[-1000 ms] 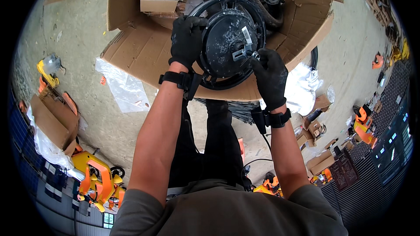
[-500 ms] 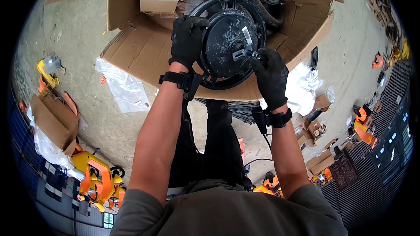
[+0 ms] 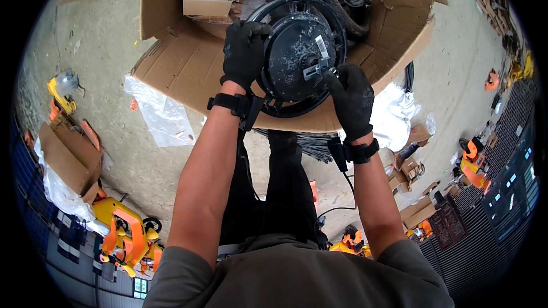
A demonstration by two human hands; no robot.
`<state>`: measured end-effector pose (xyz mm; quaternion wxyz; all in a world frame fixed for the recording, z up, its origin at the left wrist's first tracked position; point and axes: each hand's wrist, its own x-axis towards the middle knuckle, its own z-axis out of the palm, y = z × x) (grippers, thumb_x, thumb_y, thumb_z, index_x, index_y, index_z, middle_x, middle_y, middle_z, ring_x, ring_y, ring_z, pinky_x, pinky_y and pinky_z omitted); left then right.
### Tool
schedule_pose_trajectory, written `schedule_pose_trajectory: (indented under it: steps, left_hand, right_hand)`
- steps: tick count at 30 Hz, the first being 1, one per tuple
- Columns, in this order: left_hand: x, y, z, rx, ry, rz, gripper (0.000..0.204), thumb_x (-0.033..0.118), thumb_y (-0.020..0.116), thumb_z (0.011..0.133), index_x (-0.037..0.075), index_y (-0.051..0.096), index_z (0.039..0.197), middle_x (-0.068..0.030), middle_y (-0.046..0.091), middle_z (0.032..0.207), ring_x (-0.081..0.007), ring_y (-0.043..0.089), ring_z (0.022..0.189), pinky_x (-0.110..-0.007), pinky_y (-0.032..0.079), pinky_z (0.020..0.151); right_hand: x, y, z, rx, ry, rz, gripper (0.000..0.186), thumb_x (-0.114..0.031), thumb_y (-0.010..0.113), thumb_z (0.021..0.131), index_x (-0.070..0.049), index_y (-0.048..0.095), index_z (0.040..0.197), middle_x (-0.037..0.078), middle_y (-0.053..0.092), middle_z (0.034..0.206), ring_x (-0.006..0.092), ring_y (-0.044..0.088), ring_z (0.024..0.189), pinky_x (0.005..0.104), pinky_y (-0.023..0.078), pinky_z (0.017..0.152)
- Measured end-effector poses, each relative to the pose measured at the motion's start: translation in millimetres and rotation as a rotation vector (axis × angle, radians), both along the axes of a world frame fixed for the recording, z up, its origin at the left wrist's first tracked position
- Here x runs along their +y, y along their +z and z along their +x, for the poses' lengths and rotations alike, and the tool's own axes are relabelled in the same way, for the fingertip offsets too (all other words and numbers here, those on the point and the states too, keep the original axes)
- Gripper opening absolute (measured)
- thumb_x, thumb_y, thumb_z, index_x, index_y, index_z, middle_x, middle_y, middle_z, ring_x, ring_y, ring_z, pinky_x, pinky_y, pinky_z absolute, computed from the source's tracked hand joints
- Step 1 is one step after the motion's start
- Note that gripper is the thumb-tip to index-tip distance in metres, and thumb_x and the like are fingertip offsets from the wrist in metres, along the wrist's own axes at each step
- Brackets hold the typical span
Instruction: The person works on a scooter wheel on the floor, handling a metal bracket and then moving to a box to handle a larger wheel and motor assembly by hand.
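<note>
A black hub-motor wheel (image 3: 288, 77) without a tyre, scuffed grey on its face, is held tilted over the large open carton. My gloved left hand (image 3: 244, 54) is closed round the wheel's left rim. My gloved right hand (image 3: 350, 101) has thumb and fingers closed at the metal axle end, which sticks out from the wheel's middle; the fingers partly cover it. A slotted silver metal bracket (image 3: 311, 72) sits on the axle against the hub. Above it a white label (image 3: 322, 46) is stuck on the wheel's face.
The big carton (image 3: 188, 74) also holds a tyred wheel (image 3: 337, 3) and a small box (image 3: 206, 7) of parts. Clear plastic sheet (image 3: 162, 111) and a cable bundle (image 3: 311, 144) lie on the floor. Orange-yellow vehicle bodies (image 3: 123, 228) stand behind left.
My right hand has shifted slightly left and its fingers now cover more of the axle end. The wheel and my left hand stay in place.
</note>
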<state>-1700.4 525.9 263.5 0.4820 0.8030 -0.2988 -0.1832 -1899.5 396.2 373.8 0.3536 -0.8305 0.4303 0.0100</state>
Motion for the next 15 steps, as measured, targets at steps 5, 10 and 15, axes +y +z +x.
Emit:
schedule_pose_trajectory:
  steps: [5,10,15]
  left_hand:
    - [0,-1,-1,-0.013,0.011,-0.01,0.012,0.008,0.06,0.089,0.014,0.071,0.09,-0.0099,0.065,0.097,-0.0321,0.055,0.101,-0.042,0.045,0.088]
    - [0,0,-2,0.008,0.03,-0.002,0.013,0.008,0.06,0.089,0.013,0.072,0.09,-0.0101,0.065,0.097,-0.0324,0.055,0.101,-0.042,0.045,0.088]
    - [0,0,-2,0.011,0.029,-0.009,0.013,0.008,0.06,0.089,0.013,0.072,0.089,-0.0101,0.065,0.096,-0.0324,0.055,0.101,-0.041,0.046,0.088]
  right_hand:
    - [-1,3,0,-0.123,0.074,0.049,0.037,-0.019,0.072,0.088,-0.004,0.06,0.12,0.016,0.064,0.096,0.0304,0.064,0.085,0.0384,0.052,0.076]
    - [-6,6,0,0.076,0.062,0.127,0.035,-0.016,0.07,0.088,-0.004,0.06,0.12,0.017,0.064,0.099,0.0309,0.065,0.089,0.0388,0.052,0.077]
    - [-5,9,4,0.023,0.075,0.032,0.028,-0.017,0.07,0.088,-0.005,0.062,0.112,0.016,0.065,0.089,0.0317,0.066,0.08,0.039,0.052,0.071]
